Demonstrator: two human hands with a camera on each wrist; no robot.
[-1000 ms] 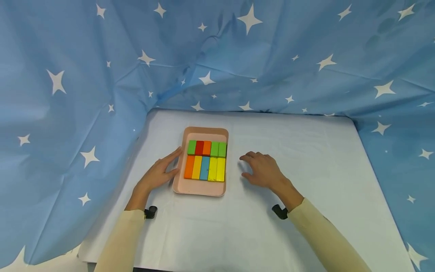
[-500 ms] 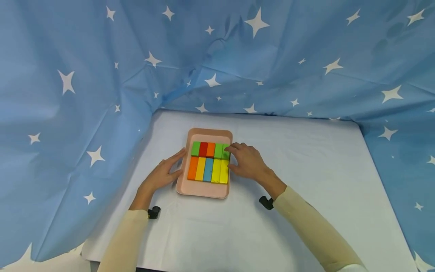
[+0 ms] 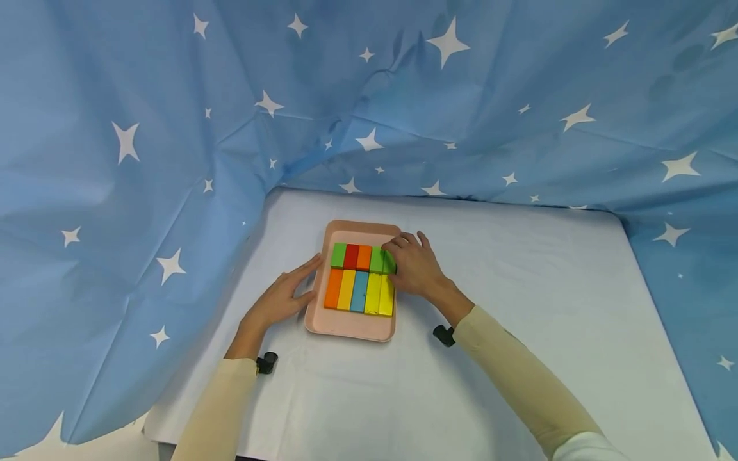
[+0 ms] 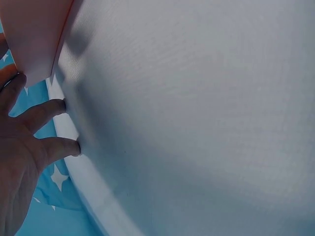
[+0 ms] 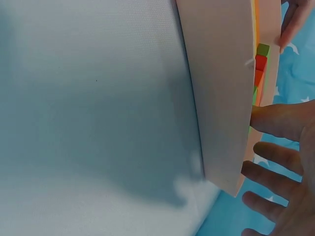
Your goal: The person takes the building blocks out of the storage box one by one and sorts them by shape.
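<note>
Above the tray (image 3: pixel 348 326), the right hand (image 3: pixel 418 264) has moved over a green block (image 3: pixel 389 262)

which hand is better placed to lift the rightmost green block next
Likely the right hand: it is at that green block, while the left hand is beside the tray's left edge.

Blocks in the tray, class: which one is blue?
The blue block, third from the left in the head view's lower row; its colour appears on no other block.
</note>
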